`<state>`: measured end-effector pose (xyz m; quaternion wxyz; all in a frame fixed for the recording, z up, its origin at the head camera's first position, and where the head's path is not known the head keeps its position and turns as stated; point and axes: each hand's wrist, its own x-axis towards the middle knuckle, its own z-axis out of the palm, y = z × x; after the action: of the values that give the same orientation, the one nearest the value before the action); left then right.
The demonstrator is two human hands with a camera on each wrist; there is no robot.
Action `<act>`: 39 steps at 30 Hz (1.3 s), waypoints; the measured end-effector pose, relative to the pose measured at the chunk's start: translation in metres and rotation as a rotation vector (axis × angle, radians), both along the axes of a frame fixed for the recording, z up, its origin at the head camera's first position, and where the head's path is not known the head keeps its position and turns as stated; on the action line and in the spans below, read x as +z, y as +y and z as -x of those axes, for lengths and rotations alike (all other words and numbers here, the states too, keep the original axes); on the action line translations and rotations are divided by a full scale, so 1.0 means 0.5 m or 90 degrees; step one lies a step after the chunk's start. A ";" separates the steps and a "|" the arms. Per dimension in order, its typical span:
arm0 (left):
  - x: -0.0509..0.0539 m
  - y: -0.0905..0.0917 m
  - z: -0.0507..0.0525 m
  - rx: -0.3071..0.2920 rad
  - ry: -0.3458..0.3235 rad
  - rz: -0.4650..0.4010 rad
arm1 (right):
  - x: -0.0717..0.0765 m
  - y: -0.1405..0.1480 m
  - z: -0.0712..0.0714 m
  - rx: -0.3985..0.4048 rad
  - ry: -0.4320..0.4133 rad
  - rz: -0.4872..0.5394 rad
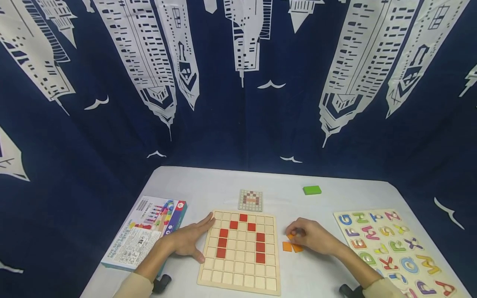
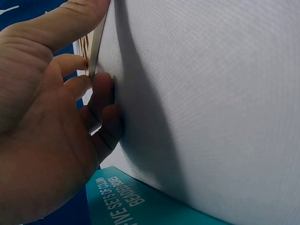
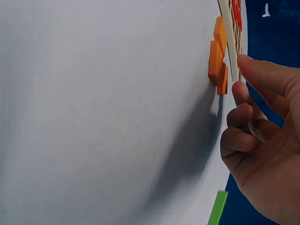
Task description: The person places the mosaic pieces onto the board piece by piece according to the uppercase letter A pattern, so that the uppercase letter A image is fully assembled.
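Note:
A wooden grid board (image 1: 238,275) lies at the table's middle, with several red square tiles (image 1: 243,217) set in its cells in an arch. My left hand (image 1: 188,240) rests along the board's left edge, thumb and fingers spread. Right of the board, several orange tiles (image 1: 287,246) lie close together on the table. Over them is my right hand (image 1: 311,235), its fingers bent. In the right wrist view, a gap shows between thumb and index fingertip, and the orange tiles (image 3: 216,63) lie apart from them. Behind the board is a small pattern card (image 1: 250,200).
A printed box (image 1: 149,225) lies at the left, partly under my left forearm. A green block (image 1: 312,190) sits at the back right. On the right lies an alphabet puzzle board (image 1: 372,225) with colourful letters. A dark blue skyline cloth (image 1: 238,136) hangs behind the white table (image 1: 208,186).

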<state>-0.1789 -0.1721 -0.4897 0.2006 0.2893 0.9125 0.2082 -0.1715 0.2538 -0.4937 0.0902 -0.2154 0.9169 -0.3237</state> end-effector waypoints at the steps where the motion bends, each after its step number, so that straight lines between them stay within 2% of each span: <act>1: -0.001 0.000 0.000 0.000 0.000 0.000 | -0.001 0.001 0.001 -0.004 0.005 -0.005; 9: -0.005 0.000 -0.003 0.002 -0.001 -0.002 | -0.009 0.006 0.002 -0.020 0.033 -0.050; 22: 0.003 0.002 -0.002 0.005 -0.005 0.008 | -0.007 -0.002 0.004 -0.036 0.047 -0.075; 33: 0.006 0.004 -0.003 0.004 0.000 0.010 | -0.010 -0.003 0.009 -0.041 0.030 -0.042; 39: 0.004 0.004 -0.001 0.007 0.000 0.011 | -0.012 0.002 0.011 -0.021 0.018 -0.020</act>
<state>-0.1781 -0.1701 -0.4879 0.2022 0.2828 0.9157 0.2015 -0.1770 0.2547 -0.4995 0.0753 -0.2034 0.9263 -0.3080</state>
